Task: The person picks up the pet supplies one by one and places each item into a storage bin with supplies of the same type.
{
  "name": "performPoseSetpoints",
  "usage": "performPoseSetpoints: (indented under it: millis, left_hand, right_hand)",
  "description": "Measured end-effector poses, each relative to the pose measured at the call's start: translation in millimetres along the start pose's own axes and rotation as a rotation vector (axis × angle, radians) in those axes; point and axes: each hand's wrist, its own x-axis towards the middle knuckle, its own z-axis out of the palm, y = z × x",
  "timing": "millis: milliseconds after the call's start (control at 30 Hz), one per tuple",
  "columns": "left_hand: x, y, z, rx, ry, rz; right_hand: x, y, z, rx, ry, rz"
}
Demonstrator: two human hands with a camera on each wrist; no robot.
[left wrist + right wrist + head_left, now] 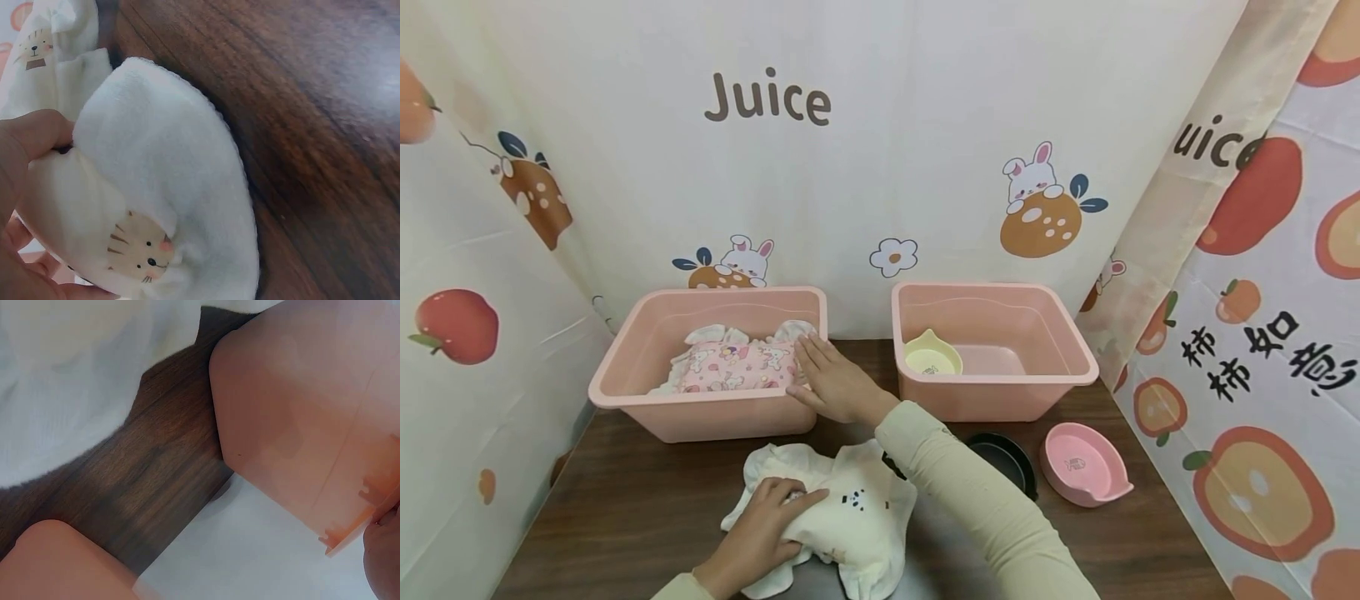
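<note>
A cream pillow (857, 517) with a white ruffled edge and small animal-face prints lies on the table. My left hand (763, 529) grips its left side; in the left wrist view, thumb and fingers hold the pillow's cloth (69, 194) beside a cat print. My right hand (835, 379) is at the right end of the left pink bin (722, 417), fingers extended over the rim. Inside that bin lies a pink printed pillow (741, 367) with white ruffles. Only a small part of the right hand (382, 556) shows in the right wrist view, at the bin's rim.
A second pink bin (992, 400) stands on the right, with a pale yellow bowl (934, 357) inside. In front of it are a black bowl (1003, 458), partly hidden by the right sleeve, and a pink bowl (1086, 467). Printed curtains (880, 167) surround the dark wood table (625, 500).
</note>
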Motion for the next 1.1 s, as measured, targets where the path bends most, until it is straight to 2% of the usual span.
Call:
performPoseSetpoints:
  millis: [200,467,767,900,1100]
  left_hand:
    - [-7.8,0.0,-8.5,0.007,0.043,0.027]
    - [-18.7,-0.1,-20.9,0.006,0.034,0.057]
    - [-30.6,-5.5,-40.5,0.048,0.04,0.058]
    - [-37.2,-12.0,-50.7,0.012,0.025,0.083]
    - [-48.2,-22.7,-68.2,0.007,-0.024,0.065]
  right_hand:
    - [-1,-1,-1.6,0.01,-0.003,-0.001]
    - [-1,0,-2.1,-0.002,0.015,-0.008]
    - [-2,0,-4.1,0.014,0.004,0.002]
    - [-3,-1,-6.2,0.015,-0.002,0.003]
    - [-3,-1,-5.3,0.021,-0.01,0.001]
